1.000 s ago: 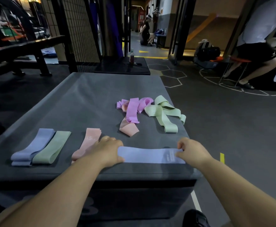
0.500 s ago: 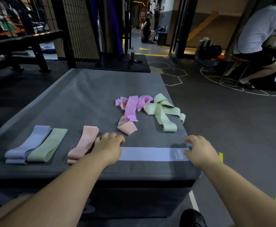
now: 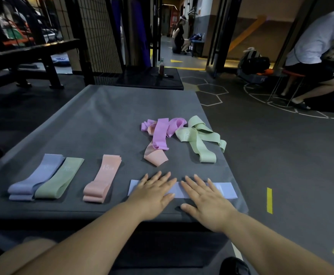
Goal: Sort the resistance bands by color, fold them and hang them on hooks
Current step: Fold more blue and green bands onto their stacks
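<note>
A light blue resistance band (image 3: 226, 190) lies flat and stretched out along the front edge of the grey padded box (image 3: 106, 118). My left hand (image 3: 154, 193) presses flat on its left part, fingers straight. My right hand (image 3: 205, 197) presses flat on its middle, fingers spread. To the left lie folded bands: a blue one (image 3: 37, 176), a green one (image 3: 61, 178) and a pink one (image 3: 103, 178). Behind my hands sits a loose tangle of purple bands (image 3: 161, 133), a pink band (image 3: 155, 156) and green bands (image 3: 199, 138).
The box's right edge drops to the dark gym floor with yellow tape marks (image 3: 269, 200). A black platform with a bottle (image 3: 161, 66) stands beyond the box. A person sits on a stool (image 3: 293, 76) at the far right. A bench frame (image 3: 33, 56) stands at the left.
Both hands have let go of the blue band's ends and moved inward. They now lie flat with straight fingers on the band, close together.
</note>
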